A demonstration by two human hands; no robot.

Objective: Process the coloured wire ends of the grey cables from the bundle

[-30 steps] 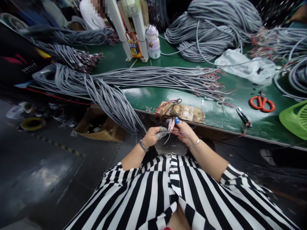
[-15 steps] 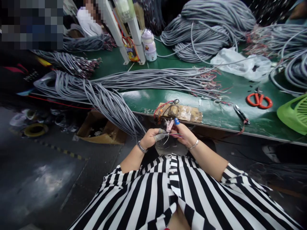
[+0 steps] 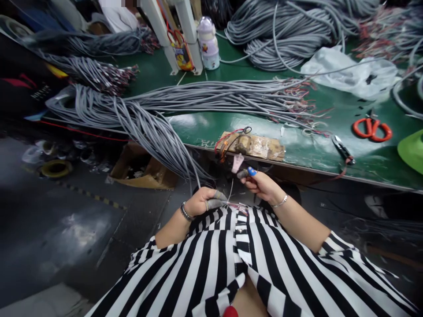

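Note:
My left hand is closed low over my lap, pinching the end of a grey cable whose thin coloured wires fan out to the right. Grey covers sit on its fingertips. My right hand is a little higher, just under the bench edge, with its thumb and blue-capped forefinger pinched together. A small pinkish tab stands just above its fingertips; whether the hand grips it I cannot tell. The grey cable bundle hangs off the green bench down toward my left hand.
A brown taped block with red and black wires lies at the bench edge. Small cutters, orange scissors, a green basket, a clear plastic bag, a bottle and cable coils lie farther back. An open cardboard box stands on the floor.
My hands have drawn apart: the left has dropped toward my lap with the cable end, the right has stayed up near the bench edge. The camera has tilted slightly.

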